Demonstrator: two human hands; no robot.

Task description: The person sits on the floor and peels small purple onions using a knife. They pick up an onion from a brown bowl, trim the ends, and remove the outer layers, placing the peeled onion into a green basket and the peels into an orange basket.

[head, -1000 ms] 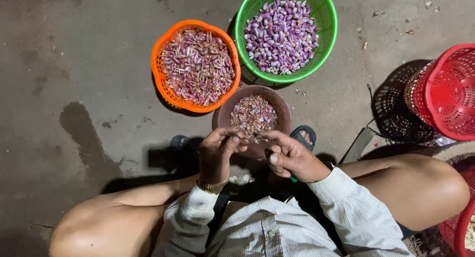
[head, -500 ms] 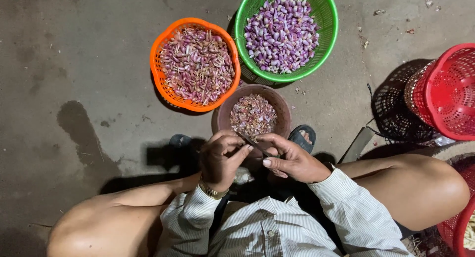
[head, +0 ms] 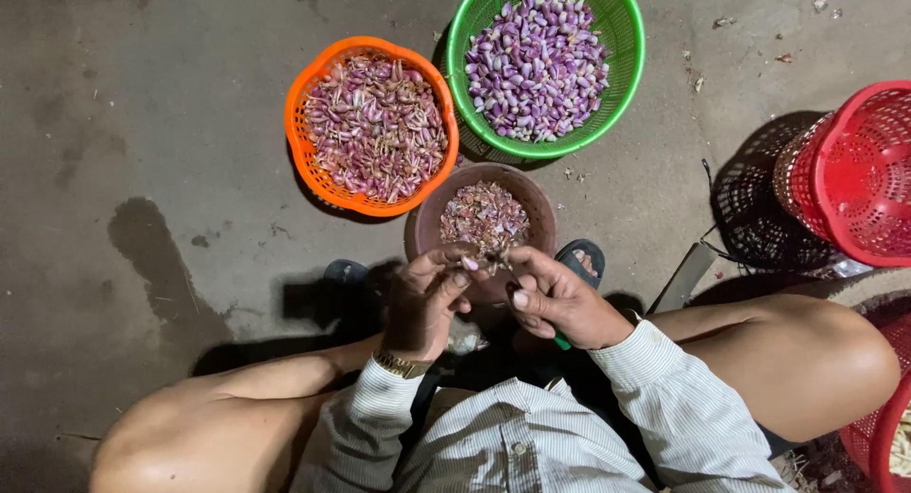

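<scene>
My left hand (head: 424, 298) pinches a small purple garlic clove (head: 469, 262) between thumb and fingers, just over the near rim of a brown bowl (head: 422, 225) of peel scraps. My right hand (head: 562, 303) grips a small knife with a green handle (head: 563, 342); its blade tip meets the clove. An orange basket (head: 296, 123) of unpeeled purple cloves sits beyond on the left. To its right, a green basket (head: 626, 66) holds peeled cloves.
A red basket (head: 859, 175) lies at the right edge, with another red basket (head: 878, 436) at the bottom right corner. My bare knees spread to both sides. Sandalled feet (head: 581, 259) rest by the brown bowl. The concrete floor has dark stains on the left.
The hands have shifted slightly; the knife blade, seen lying across between the hands half a second ago, is now tucked against the clove at the bowl's rim.
</scene>
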